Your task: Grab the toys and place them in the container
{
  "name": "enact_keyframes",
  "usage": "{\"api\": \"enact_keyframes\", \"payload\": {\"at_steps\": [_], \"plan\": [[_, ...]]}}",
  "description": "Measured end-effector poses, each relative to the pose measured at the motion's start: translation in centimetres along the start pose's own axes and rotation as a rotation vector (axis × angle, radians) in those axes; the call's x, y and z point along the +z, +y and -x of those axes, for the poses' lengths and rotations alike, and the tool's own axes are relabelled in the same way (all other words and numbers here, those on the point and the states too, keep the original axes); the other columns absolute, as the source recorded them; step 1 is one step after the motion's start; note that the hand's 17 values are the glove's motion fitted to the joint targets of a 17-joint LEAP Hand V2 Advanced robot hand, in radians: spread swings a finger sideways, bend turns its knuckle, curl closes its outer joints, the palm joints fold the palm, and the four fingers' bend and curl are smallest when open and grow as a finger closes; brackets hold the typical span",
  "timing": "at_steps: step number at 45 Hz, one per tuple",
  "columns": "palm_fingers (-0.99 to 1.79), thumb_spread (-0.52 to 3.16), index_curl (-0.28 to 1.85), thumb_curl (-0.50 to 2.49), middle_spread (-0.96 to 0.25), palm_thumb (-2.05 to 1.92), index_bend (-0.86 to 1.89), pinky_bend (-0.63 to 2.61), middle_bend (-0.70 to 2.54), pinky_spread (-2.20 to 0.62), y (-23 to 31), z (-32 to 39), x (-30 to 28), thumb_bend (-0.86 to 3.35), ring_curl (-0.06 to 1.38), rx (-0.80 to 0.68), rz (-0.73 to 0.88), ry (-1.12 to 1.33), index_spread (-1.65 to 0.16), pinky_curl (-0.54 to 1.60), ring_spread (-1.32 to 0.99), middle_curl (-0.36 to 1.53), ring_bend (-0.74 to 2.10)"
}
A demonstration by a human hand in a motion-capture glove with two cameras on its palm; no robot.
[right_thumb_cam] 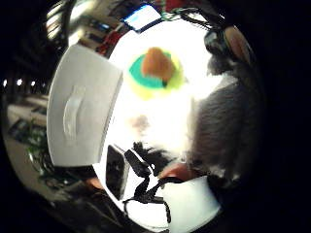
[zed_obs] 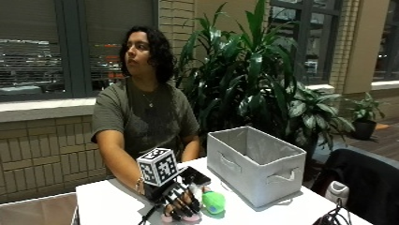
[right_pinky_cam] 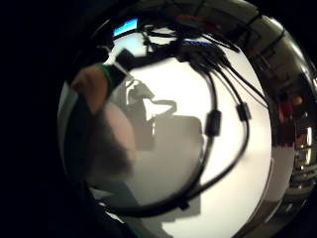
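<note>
The white table under your fingers runs well out to either side of them. Far behind them you have a big leafy plant, a brick wall and dark windows. Well off to their side, past the table's corner, stands a black chair. A lit screen glows beyond the table's far edge

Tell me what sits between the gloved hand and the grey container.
In the outside view, a green toy lies on the white table between the gloved right hand and the grey fabric container.
</note>
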State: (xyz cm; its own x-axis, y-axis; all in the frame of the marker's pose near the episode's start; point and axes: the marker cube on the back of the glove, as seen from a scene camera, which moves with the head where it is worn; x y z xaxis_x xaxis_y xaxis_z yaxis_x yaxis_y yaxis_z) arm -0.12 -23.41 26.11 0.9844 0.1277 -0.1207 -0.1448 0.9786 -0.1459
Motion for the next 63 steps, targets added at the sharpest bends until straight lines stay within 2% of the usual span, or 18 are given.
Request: {"api": "enact_keyframes", "payload": {"at_steps": [4,6,9,12,16,21,23,27,29,34,39,42,46,49,51,54,58,63], "plan": [[0.34,0.89,0.4,0.23,-0.23,-0.03,0.66,0.88,0.37,-0.15,1.4,0.8,-0.2,-0.04,0.49,-0.057,-0.062,0.126,-0.33,0.45,-0.35,0.58,0.65],[0.62,0.97,0.36,0.24,-0.24,0.04,0.51,1.02,0.35,-0.26,2.0,0.9,-0.6,0.01,0.5,-0.084,-0.13,0.161,-0.33,0.45,-0.37,0.57,0.79],[0.8,1.06,0.33,0.25,-0.26,0.1,0.39,1.04,0.39,-0.32,2.8,0.8,-1.5,0.04,0.49,-0.131,-0.238,0.179,-0.33,0.43,-0.39,0.58,0.87],[1.11,1.13,0.32,0.29,-0.28,0.22,0.31,1.08,0.5,-0.35,3.5,0.5,-3.4,0.11,0.53,-0.164,-0.328,0.166,-0.32,0.45,-0.39,0.62,1.0],[1.22,1.15,0.34,0.33,-0.28,0.31,0.27,1.05,0.61,-0.38,4.7,0.8,-8.0,0.14,0.6,-0.176,-0.448,0.091,-0.31,0.48,-0.35,0.68,1.14],[1.2,1.16,0.37,0.36,-0.28,0.35,0.26,1.04,0.67,-0.39,7.8,4.6,-14.2,0.14,0.62,-0.216,-0.568,-0.022,-0.3,0.49,-0.33,0.72,1.21],[1.19,1.17,0.38,0.38,-0.28,0.37,0.25,1.04,0.69,-0.4,8.9,7.1,-16.6,0.14,0.62,-0.351,-0.595,-0.097,-0.3,0.49,-0.32,0.73,1.22],[1.19,1.17,0.4,0.4,-0.28,0.38,0.25,1.04,0.74,-0.4,9.7,13.0,-22.1,0.13,0.62,-0.821,-0.599,-0.314,-0.29,0.48,-0.31,0.76,1.24],[1.19,1.18,0.41,0.41,-0.28,0.39,0.25,1.04,0.75,-0.4,9.1,16.0,-24.7,0.12,0.62,-0.944,-0.602,-0.377,-0.29,0.49,-0.3,0.77,1.24],[1.18,1.18,0.44,0.42,-0.28,0.4,0.25,1.05,0.78,-0.41,4.2,23.3,-27.7,0.1,0.61,-0.796,-0.586,-0.397,-0.28,0.49,-0.3,0.8,1.25],[1.16,1.18,0.48,0.44,-0.28,0.38,0.26,1.06,0.79,-0.41,-1.8,28.6,-25.2,0.07,0.6,-0.872,-0.616,-0.153,-0.28,0.49,-0.29,0.82,1.26],[1.15,1.19,0.5,0.44,-0.28,0.37,0.27,1.07,0.78,-0.41,-3.4,31.0,-23.2,0.05,0.59,-0.836,-0.58,-0.093,-0.28,0.49,-0.29,0.82,1.25],[1.12,1.22,0.53,0.42,-0.27,0.3,0.29,1.07,0.76,-0.42,-5.3,32.8,-20.4,0.0,0.57,-0.582,-0.47,-0.106,-0.28,0.49,-0.29,0.82,1.21],[1.05,1.23,0.54,0.39,-0.26,0.19,0.29,1.05,0.7,-0.43,-5.7,33.2,-18.3,-0.05,0.54,-0.548,-0.352,-0.13,-0.29,0.47,-0.29,0.79,1.13],[0.67,1.16,0.56,0.36,-0.29,0.05,0.3,0.99,0.59,-0.4,-5.1,32.9,-17.4,-0.11,0.52,-0.618,-0.297,-0.152,-0.31,0.46,-0.3,0.76,1.02],[0.39,1.09,0.62,0.34,-0.29,-0.03,0.37,0.91,0.52,-0.34,-4.4,31.7,-17.1,-0.09,0.53,-0.641,-0.279,-0.182,-0.33,0.48,-0.31,0.74,0.98],[0.39,1.04,0.58,0.32,-0.3,-0.07,0.36,0.85,0.49,-0.3,-3.0,28.7,-17.4,-0.08,0.46,-0.597,-0.27,-0.195,-0.35,0.41,-0.33,0.7,0.9],[0.58,1.01,0.52,0.31,-0.32,-0.08,0.24,0.89,0.47,-0.31,-1.1,22.8,-17.7,-0.08,0.42,-0.49,-0.251,-0.129,-0.37,0.37,-0.36,0.68,0.94]]}}
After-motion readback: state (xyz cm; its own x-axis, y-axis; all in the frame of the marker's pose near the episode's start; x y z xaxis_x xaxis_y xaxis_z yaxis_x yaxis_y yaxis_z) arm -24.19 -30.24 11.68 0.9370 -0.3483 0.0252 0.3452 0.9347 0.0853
